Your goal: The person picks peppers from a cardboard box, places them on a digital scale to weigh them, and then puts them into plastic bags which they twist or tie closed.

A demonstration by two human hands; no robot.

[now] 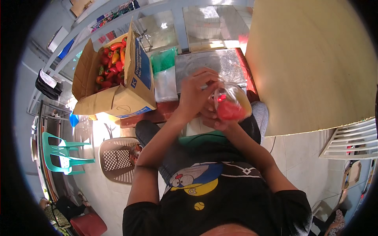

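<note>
A clear plastic bag (233, 101) holding red and yellow peppers is between my hands, blurred by motion. At its gathered neck, my left hand (199, 85) pinches the plastic. Lower down, my right hand (217, 119) grips the bag from below, its fingers partly hidden. Red digits (222, 97) glow through the plastic, seemingly on the front of a weighing scale. Just beyond my hands lies the scale's metal platform (212, 60), resting on a red table (165, 112). An open cardboard box (140, 97) full of red, orange and green peppers (113, 63) stands to the left.
Flat plastic bags (165, 79) with green ends lie between box and scale. A plywood panel (310, 67) rises at right. A beige perforated basket (115, 160) sits by my left leg, near a green plastic chair (59, 153). Parts of people (63, 211) show at the lower edges.
</note>
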